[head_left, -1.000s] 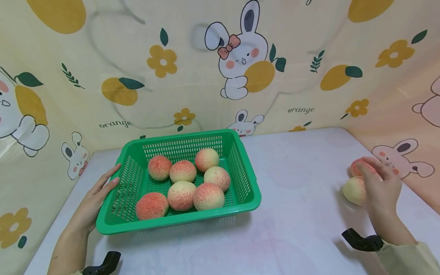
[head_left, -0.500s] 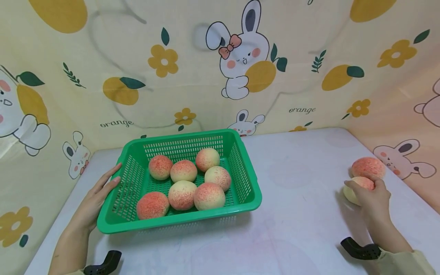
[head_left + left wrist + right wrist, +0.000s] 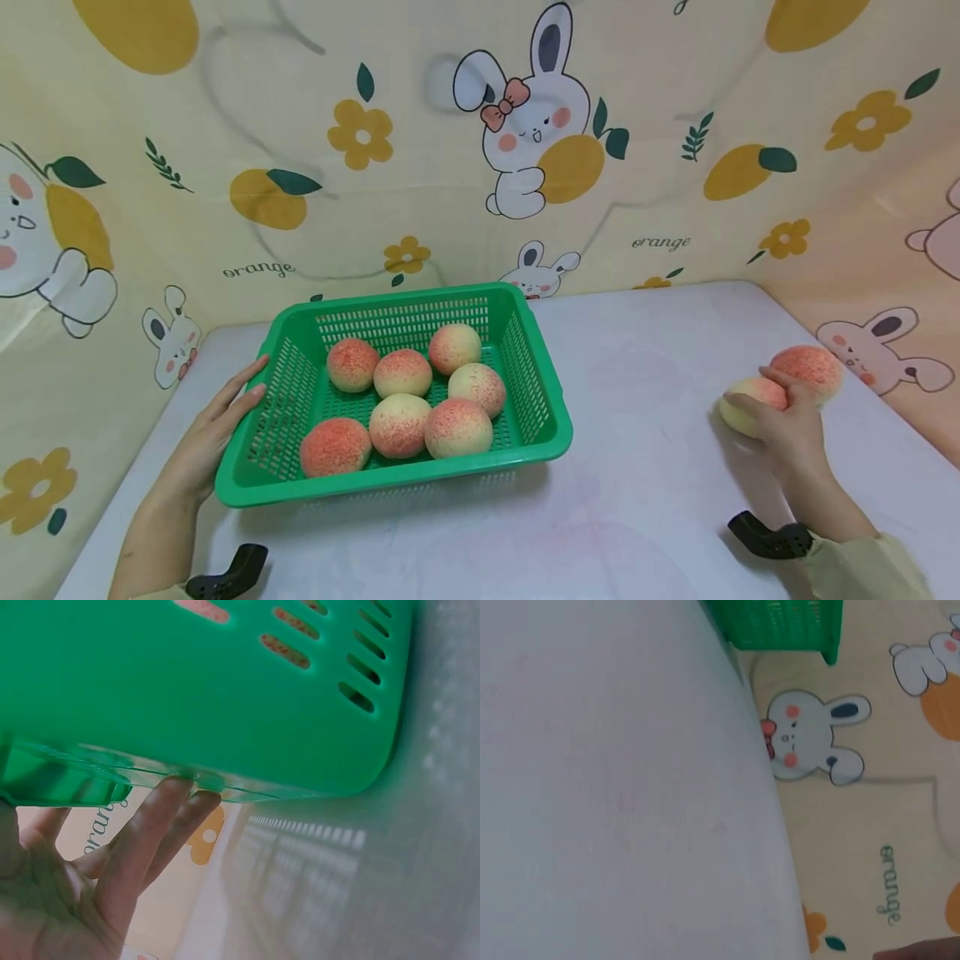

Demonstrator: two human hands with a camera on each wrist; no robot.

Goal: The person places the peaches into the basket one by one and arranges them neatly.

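My right hand [image 3: 795,437] grips a pale yellow peach with a red blush [image 3: 741,408], thumb and fingers around it, close over the table at the right. Just behind it sits a redder peach [image 3: 813,371], partly hidden by the hand. My left hand [image 3: 197,446] rests at the left side of a green plastic basket [image 3: 555,417]. In the head view its thumb and a finger lie on the rim; in the left wrist view, straight fingers [image 3: 142,832] touch the outer wall under the rim. Several peaches [image 3: 397,425] lie inside the basket.
The white tabletop [image 3: 622,500] stretches between the basket and the right hand. A cloth printed with rabbits and oranges [image 3: 420,167] hangs behind and at both sides. Black wrist devices [image 3: 772,537] sit on both wrists.
My right hand has come off the far peach, taken hold of the nearer one and moved left with it. The left hand and the basket stay in place.
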